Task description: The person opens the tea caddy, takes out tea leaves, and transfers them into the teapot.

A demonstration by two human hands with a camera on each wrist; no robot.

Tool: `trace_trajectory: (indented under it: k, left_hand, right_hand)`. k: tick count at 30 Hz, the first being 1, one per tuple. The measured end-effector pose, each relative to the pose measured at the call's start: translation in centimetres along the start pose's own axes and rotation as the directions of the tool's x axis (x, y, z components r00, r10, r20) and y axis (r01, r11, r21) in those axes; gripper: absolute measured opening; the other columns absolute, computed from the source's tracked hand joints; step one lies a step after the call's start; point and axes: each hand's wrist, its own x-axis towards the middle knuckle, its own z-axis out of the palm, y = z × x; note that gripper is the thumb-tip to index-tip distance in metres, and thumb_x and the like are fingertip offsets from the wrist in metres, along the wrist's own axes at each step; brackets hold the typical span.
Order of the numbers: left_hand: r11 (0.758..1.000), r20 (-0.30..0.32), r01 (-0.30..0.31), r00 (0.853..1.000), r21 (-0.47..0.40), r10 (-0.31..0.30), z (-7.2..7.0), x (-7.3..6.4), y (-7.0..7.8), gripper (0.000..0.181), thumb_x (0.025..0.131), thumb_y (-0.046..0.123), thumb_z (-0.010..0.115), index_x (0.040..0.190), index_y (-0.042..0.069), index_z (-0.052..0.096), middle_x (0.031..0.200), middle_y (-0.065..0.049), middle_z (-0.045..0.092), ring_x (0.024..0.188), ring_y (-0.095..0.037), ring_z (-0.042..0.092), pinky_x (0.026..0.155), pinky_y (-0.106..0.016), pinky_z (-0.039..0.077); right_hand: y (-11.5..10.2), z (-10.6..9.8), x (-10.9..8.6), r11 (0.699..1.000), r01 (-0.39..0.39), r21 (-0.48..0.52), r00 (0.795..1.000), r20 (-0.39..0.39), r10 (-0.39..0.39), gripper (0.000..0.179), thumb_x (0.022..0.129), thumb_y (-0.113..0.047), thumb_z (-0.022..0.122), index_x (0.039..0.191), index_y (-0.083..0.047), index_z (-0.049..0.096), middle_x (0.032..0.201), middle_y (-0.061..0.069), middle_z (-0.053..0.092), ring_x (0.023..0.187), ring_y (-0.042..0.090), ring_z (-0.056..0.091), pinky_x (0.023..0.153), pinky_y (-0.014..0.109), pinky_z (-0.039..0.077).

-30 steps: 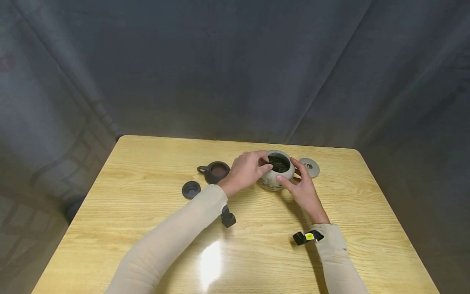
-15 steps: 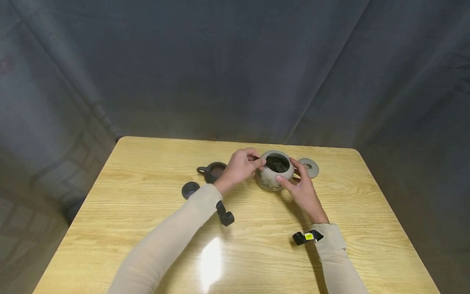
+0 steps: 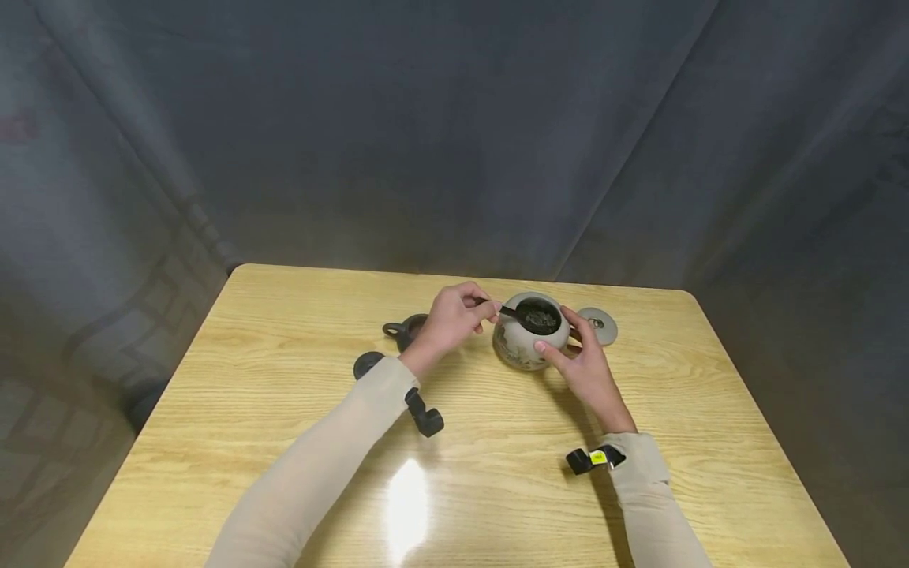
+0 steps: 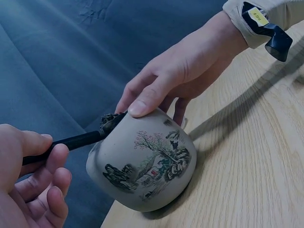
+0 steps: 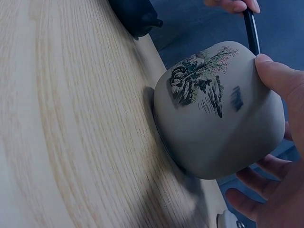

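Observation:
My left hand (image 3: 458, 315) pinches the handle of a black tea scoop (image 4: 78, 141) between thumb and fingers. The scoop's bowl, heaped with dark tea leaves (image 4: 109, 122), is at the mouth of a round grey-beige tea jar (image 3: 518, 347). A painted landscape with a tree covers the jar's side, and dark tea leaves show inside it. With thumb near the rim and fingers around the far side, my right hand (image 3: 585, 371) grips the jar. In the right wrist view the jar (image 5: 213, 137) hides the scoop's bowl.
A dark teapot (image 3: 401, 331), uncovered and partly behind my left hand, stands left of the jar. Its likely lid (image 3: 367, 364), a dark disc, lies nearer me, partly covered by my sleeve. A grey jar lid (image 3: 600, 325) lies right of the jar. Curtains hang behind the table (image 3: 497, 489).
My left hand has drawn back leftward from the jar's mouth, so the scoop's black handle now shows across the rim. My right hand keeps its grip on the jar.

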Motion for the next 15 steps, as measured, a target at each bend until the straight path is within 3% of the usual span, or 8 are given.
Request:
trace_trajectory:
  k: [3, 7, 10, 15]
  left_hand:
    - [1.000, -0.016, 0.001, 1.000, -0.001, -0.001, -0.3, -0.1, 0.0, 0.012, 0.102, 0.019, 0.073, 0.098, 0.007, 0.071, 0.099, -0.019, 0.081, 0.066, -0.023, 0.066, 0.064, -0.030, 0.055]
    - [1.000, -0.041, 0.002, 0.999, 0.001, -0.002, -0.7, -0.3, 0.2, 0.013, 0.102, 0.022, 0.074, 0.099, 0.009, 0.072, 0.089, -0.009, 0.081, 0.064, -0.020, 0.065, 0.055, -0.025, 0.046]
    - [1.000, -0.051, -0.005, 0.999, 0.001, 0.005, -1.0, -0.4, 0.5, 0.014, 0.102, 0.023, 0.074, 0.100, 0.010, 0.072, 0.086, -0.006, 0.080, 0.061, -0.013, 0.063, 0.053, -0.024, 0.044]
    - [1.000, -0.061, -0.010, 0.998, -0.001, 0.010, -1.7, -0.8, 1.0, 0.015, 0.101, 0.026, 0.075, 0.101, 0.011, 0.073, 0.087, -0.005, 0.081, 0.062, -0.015, 0.063, 0.052, -0.025, 0.043]
  right_hand:
    - [0.1, 0.0, 0.2, 1.000, -0.002, -0.001, 1.000, 0.001, 0.002, 0.087, 0.101, -0.030, 0.076, 0.169, -0.009, 0.025, 0.170, 0.021, 0.033, 0.156, 0.043, 0.037, 0.124, 0.060, 0.038]
    - [0.2, 0.1, 0.3, 1.000, -0.006, -0.005, 1.000, 0.008, 0.006, 0.088, 0.101, -0.032, 0.076, 0.169, -0.010, 0.025, 0.171, 0.019, 0.032, 0.157, 0.042, 0.036, 0.124, 0.060, 0.038]
    - [0.2, 0.2, 0.4, 1.000, -0.007, -0.005, 1.000, 0.012, 0.007, 0.089, 0.101, -0.033, 0.076, 0.169, -0.010, 0.024, 0.171, 0.019, 0.031, 0.157, 0.043, 0.036, 0.124, 0.060, 0.038]
    - [0.2, 0.1, 0.6, 1.000, -0.003, -0.007, 1.000, 0.014, 0.003, 0.089, 0.101, -0.033, 0.076, 0.169, -0.010, 0.024, 0.171, 0.019, 0.030, 0.157, 0.043, 0.036, 0.124, 0.060, 0.038]
